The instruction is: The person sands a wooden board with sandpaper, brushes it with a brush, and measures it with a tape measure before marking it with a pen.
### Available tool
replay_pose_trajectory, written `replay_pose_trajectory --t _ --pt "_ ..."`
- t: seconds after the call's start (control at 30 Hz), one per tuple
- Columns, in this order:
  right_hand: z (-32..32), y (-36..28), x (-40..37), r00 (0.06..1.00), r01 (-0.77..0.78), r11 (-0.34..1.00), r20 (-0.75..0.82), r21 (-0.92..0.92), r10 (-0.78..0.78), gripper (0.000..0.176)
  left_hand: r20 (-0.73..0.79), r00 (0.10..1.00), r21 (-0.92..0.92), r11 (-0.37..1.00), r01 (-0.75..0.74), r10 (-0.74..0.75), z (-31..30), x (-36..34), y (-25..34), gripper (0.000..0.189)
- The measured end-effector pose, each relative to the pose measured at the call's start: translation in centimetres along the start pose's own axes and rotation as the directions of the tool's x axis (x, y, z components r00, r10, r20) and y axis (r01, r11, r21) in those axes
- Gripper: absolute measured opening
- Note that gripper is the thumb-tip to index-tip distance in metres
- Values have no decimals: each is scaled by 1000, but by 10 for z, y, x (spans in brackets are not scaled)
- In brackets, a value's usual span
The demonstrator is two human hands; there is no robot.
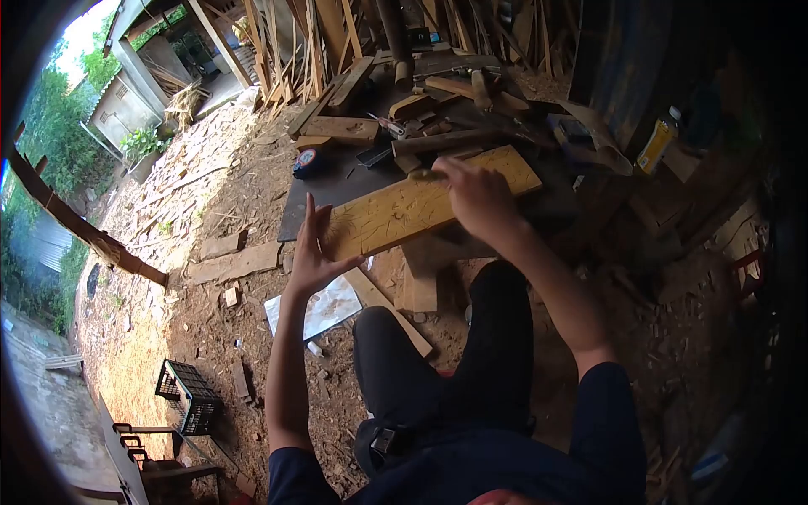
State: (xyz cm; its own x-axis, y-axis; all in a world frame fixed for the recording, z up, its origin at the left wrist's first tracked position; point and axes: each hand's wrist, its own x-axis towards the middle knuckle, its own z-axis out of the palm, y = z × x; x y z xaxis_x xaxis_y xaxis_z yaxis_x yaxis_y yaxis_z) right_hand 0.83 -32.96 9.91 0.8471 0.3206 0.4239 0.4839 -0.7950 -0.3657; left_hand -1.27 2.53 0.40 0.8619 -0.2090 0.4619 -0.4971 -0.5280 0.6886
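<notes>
A long yellowish board point(404, 210) with dark line marks on its face lies slanted across the near part of a dark work table point(295, 202). My left hand point(313, 257) is at the board's left end, thumb stretched along the near edge and fingers pointing up, gripping that end. Above the middle-right of the board is my right hand point(480, 198), its fingers closed round a small brownish tool point(427, 175) that points left. The tool's tip is too small to make out.
Behind the board lie a blue round tape measure point(305, 160), wood offcuts point(341, 128) and a thick wooden stick point(446, 140). A yellow bottle point(656, 145) stands at the right. White paper point(313, 306) and a black crate point(187, 397) are on the ground.
</notes>
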Motion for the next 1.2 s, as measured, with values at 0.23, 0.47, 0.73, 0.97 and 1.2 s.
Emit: replay_pose_trajectory --t 0.23,0.47,0.73,0.97,1.2 --pt "10 11 -25 953 259 961 -134 -97 -271 22 5 1000 -11 1000 -19 19 2 0 -2 153" --pt "14 23 -33 936 242 915 -171 -323 -308 18 30 996 -47 996 80 -79 2 -5 1 152" --pt "18 20 -24 928 173 893 -233 -416 -289 16 5 999 -49 998 33 -33 3 -3 6 152" --pt "16 53 13 964 11 950 -250 -312 -93 13 15 998 -48 996 69 -68 3 -5 9 151" --pt "-1 60 25 974 -153 954 -203 -259 101 17 23 996 -54 995 88 -87 3 -6 9 149"
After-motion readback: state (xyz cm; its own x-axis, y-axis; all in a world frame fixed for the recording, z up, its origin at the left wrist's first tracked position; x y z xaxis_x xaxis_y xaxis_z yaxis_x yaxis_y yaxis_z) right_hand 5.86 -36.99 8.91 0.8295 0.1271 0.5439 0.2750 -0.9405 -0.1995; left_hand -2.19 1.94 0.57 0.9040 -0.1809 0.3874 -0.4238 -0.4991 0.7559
